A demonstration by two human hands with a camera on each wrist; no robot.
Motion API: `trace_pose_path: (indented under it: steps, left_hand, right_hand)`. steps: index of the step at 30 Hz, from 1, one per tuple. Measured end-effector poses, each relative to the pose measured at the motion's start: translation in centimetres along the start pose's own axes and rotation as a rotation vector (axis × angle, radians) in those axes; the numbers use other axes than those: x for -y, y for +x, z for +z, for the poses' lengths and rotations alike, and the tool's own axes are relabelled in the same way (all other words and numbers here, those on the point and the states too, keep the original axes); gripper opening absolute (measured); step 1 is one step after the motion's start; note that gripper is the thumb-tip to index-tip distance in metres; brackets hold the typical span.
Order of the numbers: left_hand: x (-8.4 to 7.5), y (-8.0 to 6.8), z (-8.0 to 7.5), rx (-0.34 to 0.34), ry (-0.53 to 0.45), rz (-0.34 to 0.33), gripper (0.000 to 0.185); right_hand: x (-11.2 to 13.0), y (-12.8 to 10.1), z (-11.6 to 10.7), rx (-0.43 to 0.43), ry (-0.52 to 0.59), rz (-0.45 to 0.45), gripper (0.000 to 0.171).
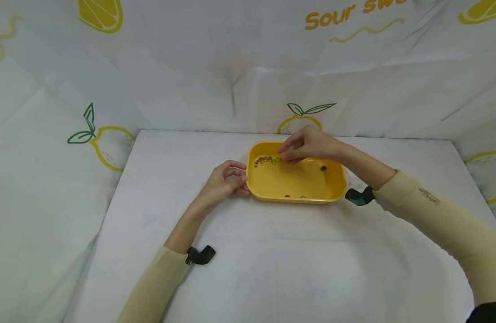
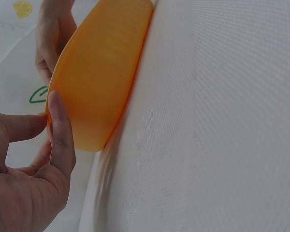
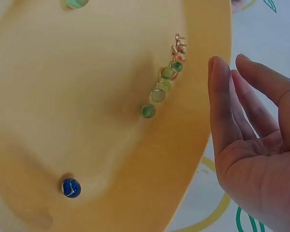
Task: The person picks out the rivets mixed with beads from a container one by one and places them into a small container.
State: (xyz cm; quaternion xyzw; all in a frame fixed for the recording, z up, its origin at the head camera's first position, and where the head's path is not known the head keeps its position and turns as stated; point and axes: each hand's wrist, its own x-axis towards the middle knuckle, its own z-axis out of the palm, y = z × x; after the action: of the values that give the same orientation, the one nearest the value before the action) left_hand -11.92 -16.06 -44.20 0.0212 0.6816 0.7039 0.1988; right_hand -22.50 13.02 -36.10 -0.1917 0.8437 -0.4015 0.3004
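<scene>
A yellow tray (image 1: 272, 181) sits mid-surface (image 1: 272, 269). The left hand (image 1: 225, 181) pinches its left rim between thumb and fingers. The right hand (image 1: 308, 144) hovers over the far rim, its grip loosely open and empty, just above a row of marbles (image 3: 163, 84); a blue marble (image 3: 71, 188) lies apart, to the right.

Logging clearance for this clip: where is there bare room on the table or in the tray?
Bare: white table in front of the yellow plastic tray, and the tray's middle floor. Crowded: its far wall, with the row of glass marbles and right hand.

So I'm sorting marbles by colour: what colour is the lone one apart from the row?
Dark blue marble, clearest in the right wrist view.
</scene>
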Motion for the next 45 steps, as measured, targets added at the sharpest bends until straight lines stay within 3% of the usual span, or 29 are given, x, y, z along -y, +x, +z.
trace_pose_path:
  steps: [20, 45]
  left_hand:
    - [0.2, 0.1, -0.1, 0.007, -0.024, -0.002, 0.037]
    - [0.1, 0.0, -0.1, 0.004, -0.018, -0.009, 0.034]
  right_hand:
    - [0.4, 2.7, 2.2, 0.096, -0.069, 0.021, 0.027]
    - [1.6, 5.2, 4.5, 0.204, -0.014, 0.086, 0.026]
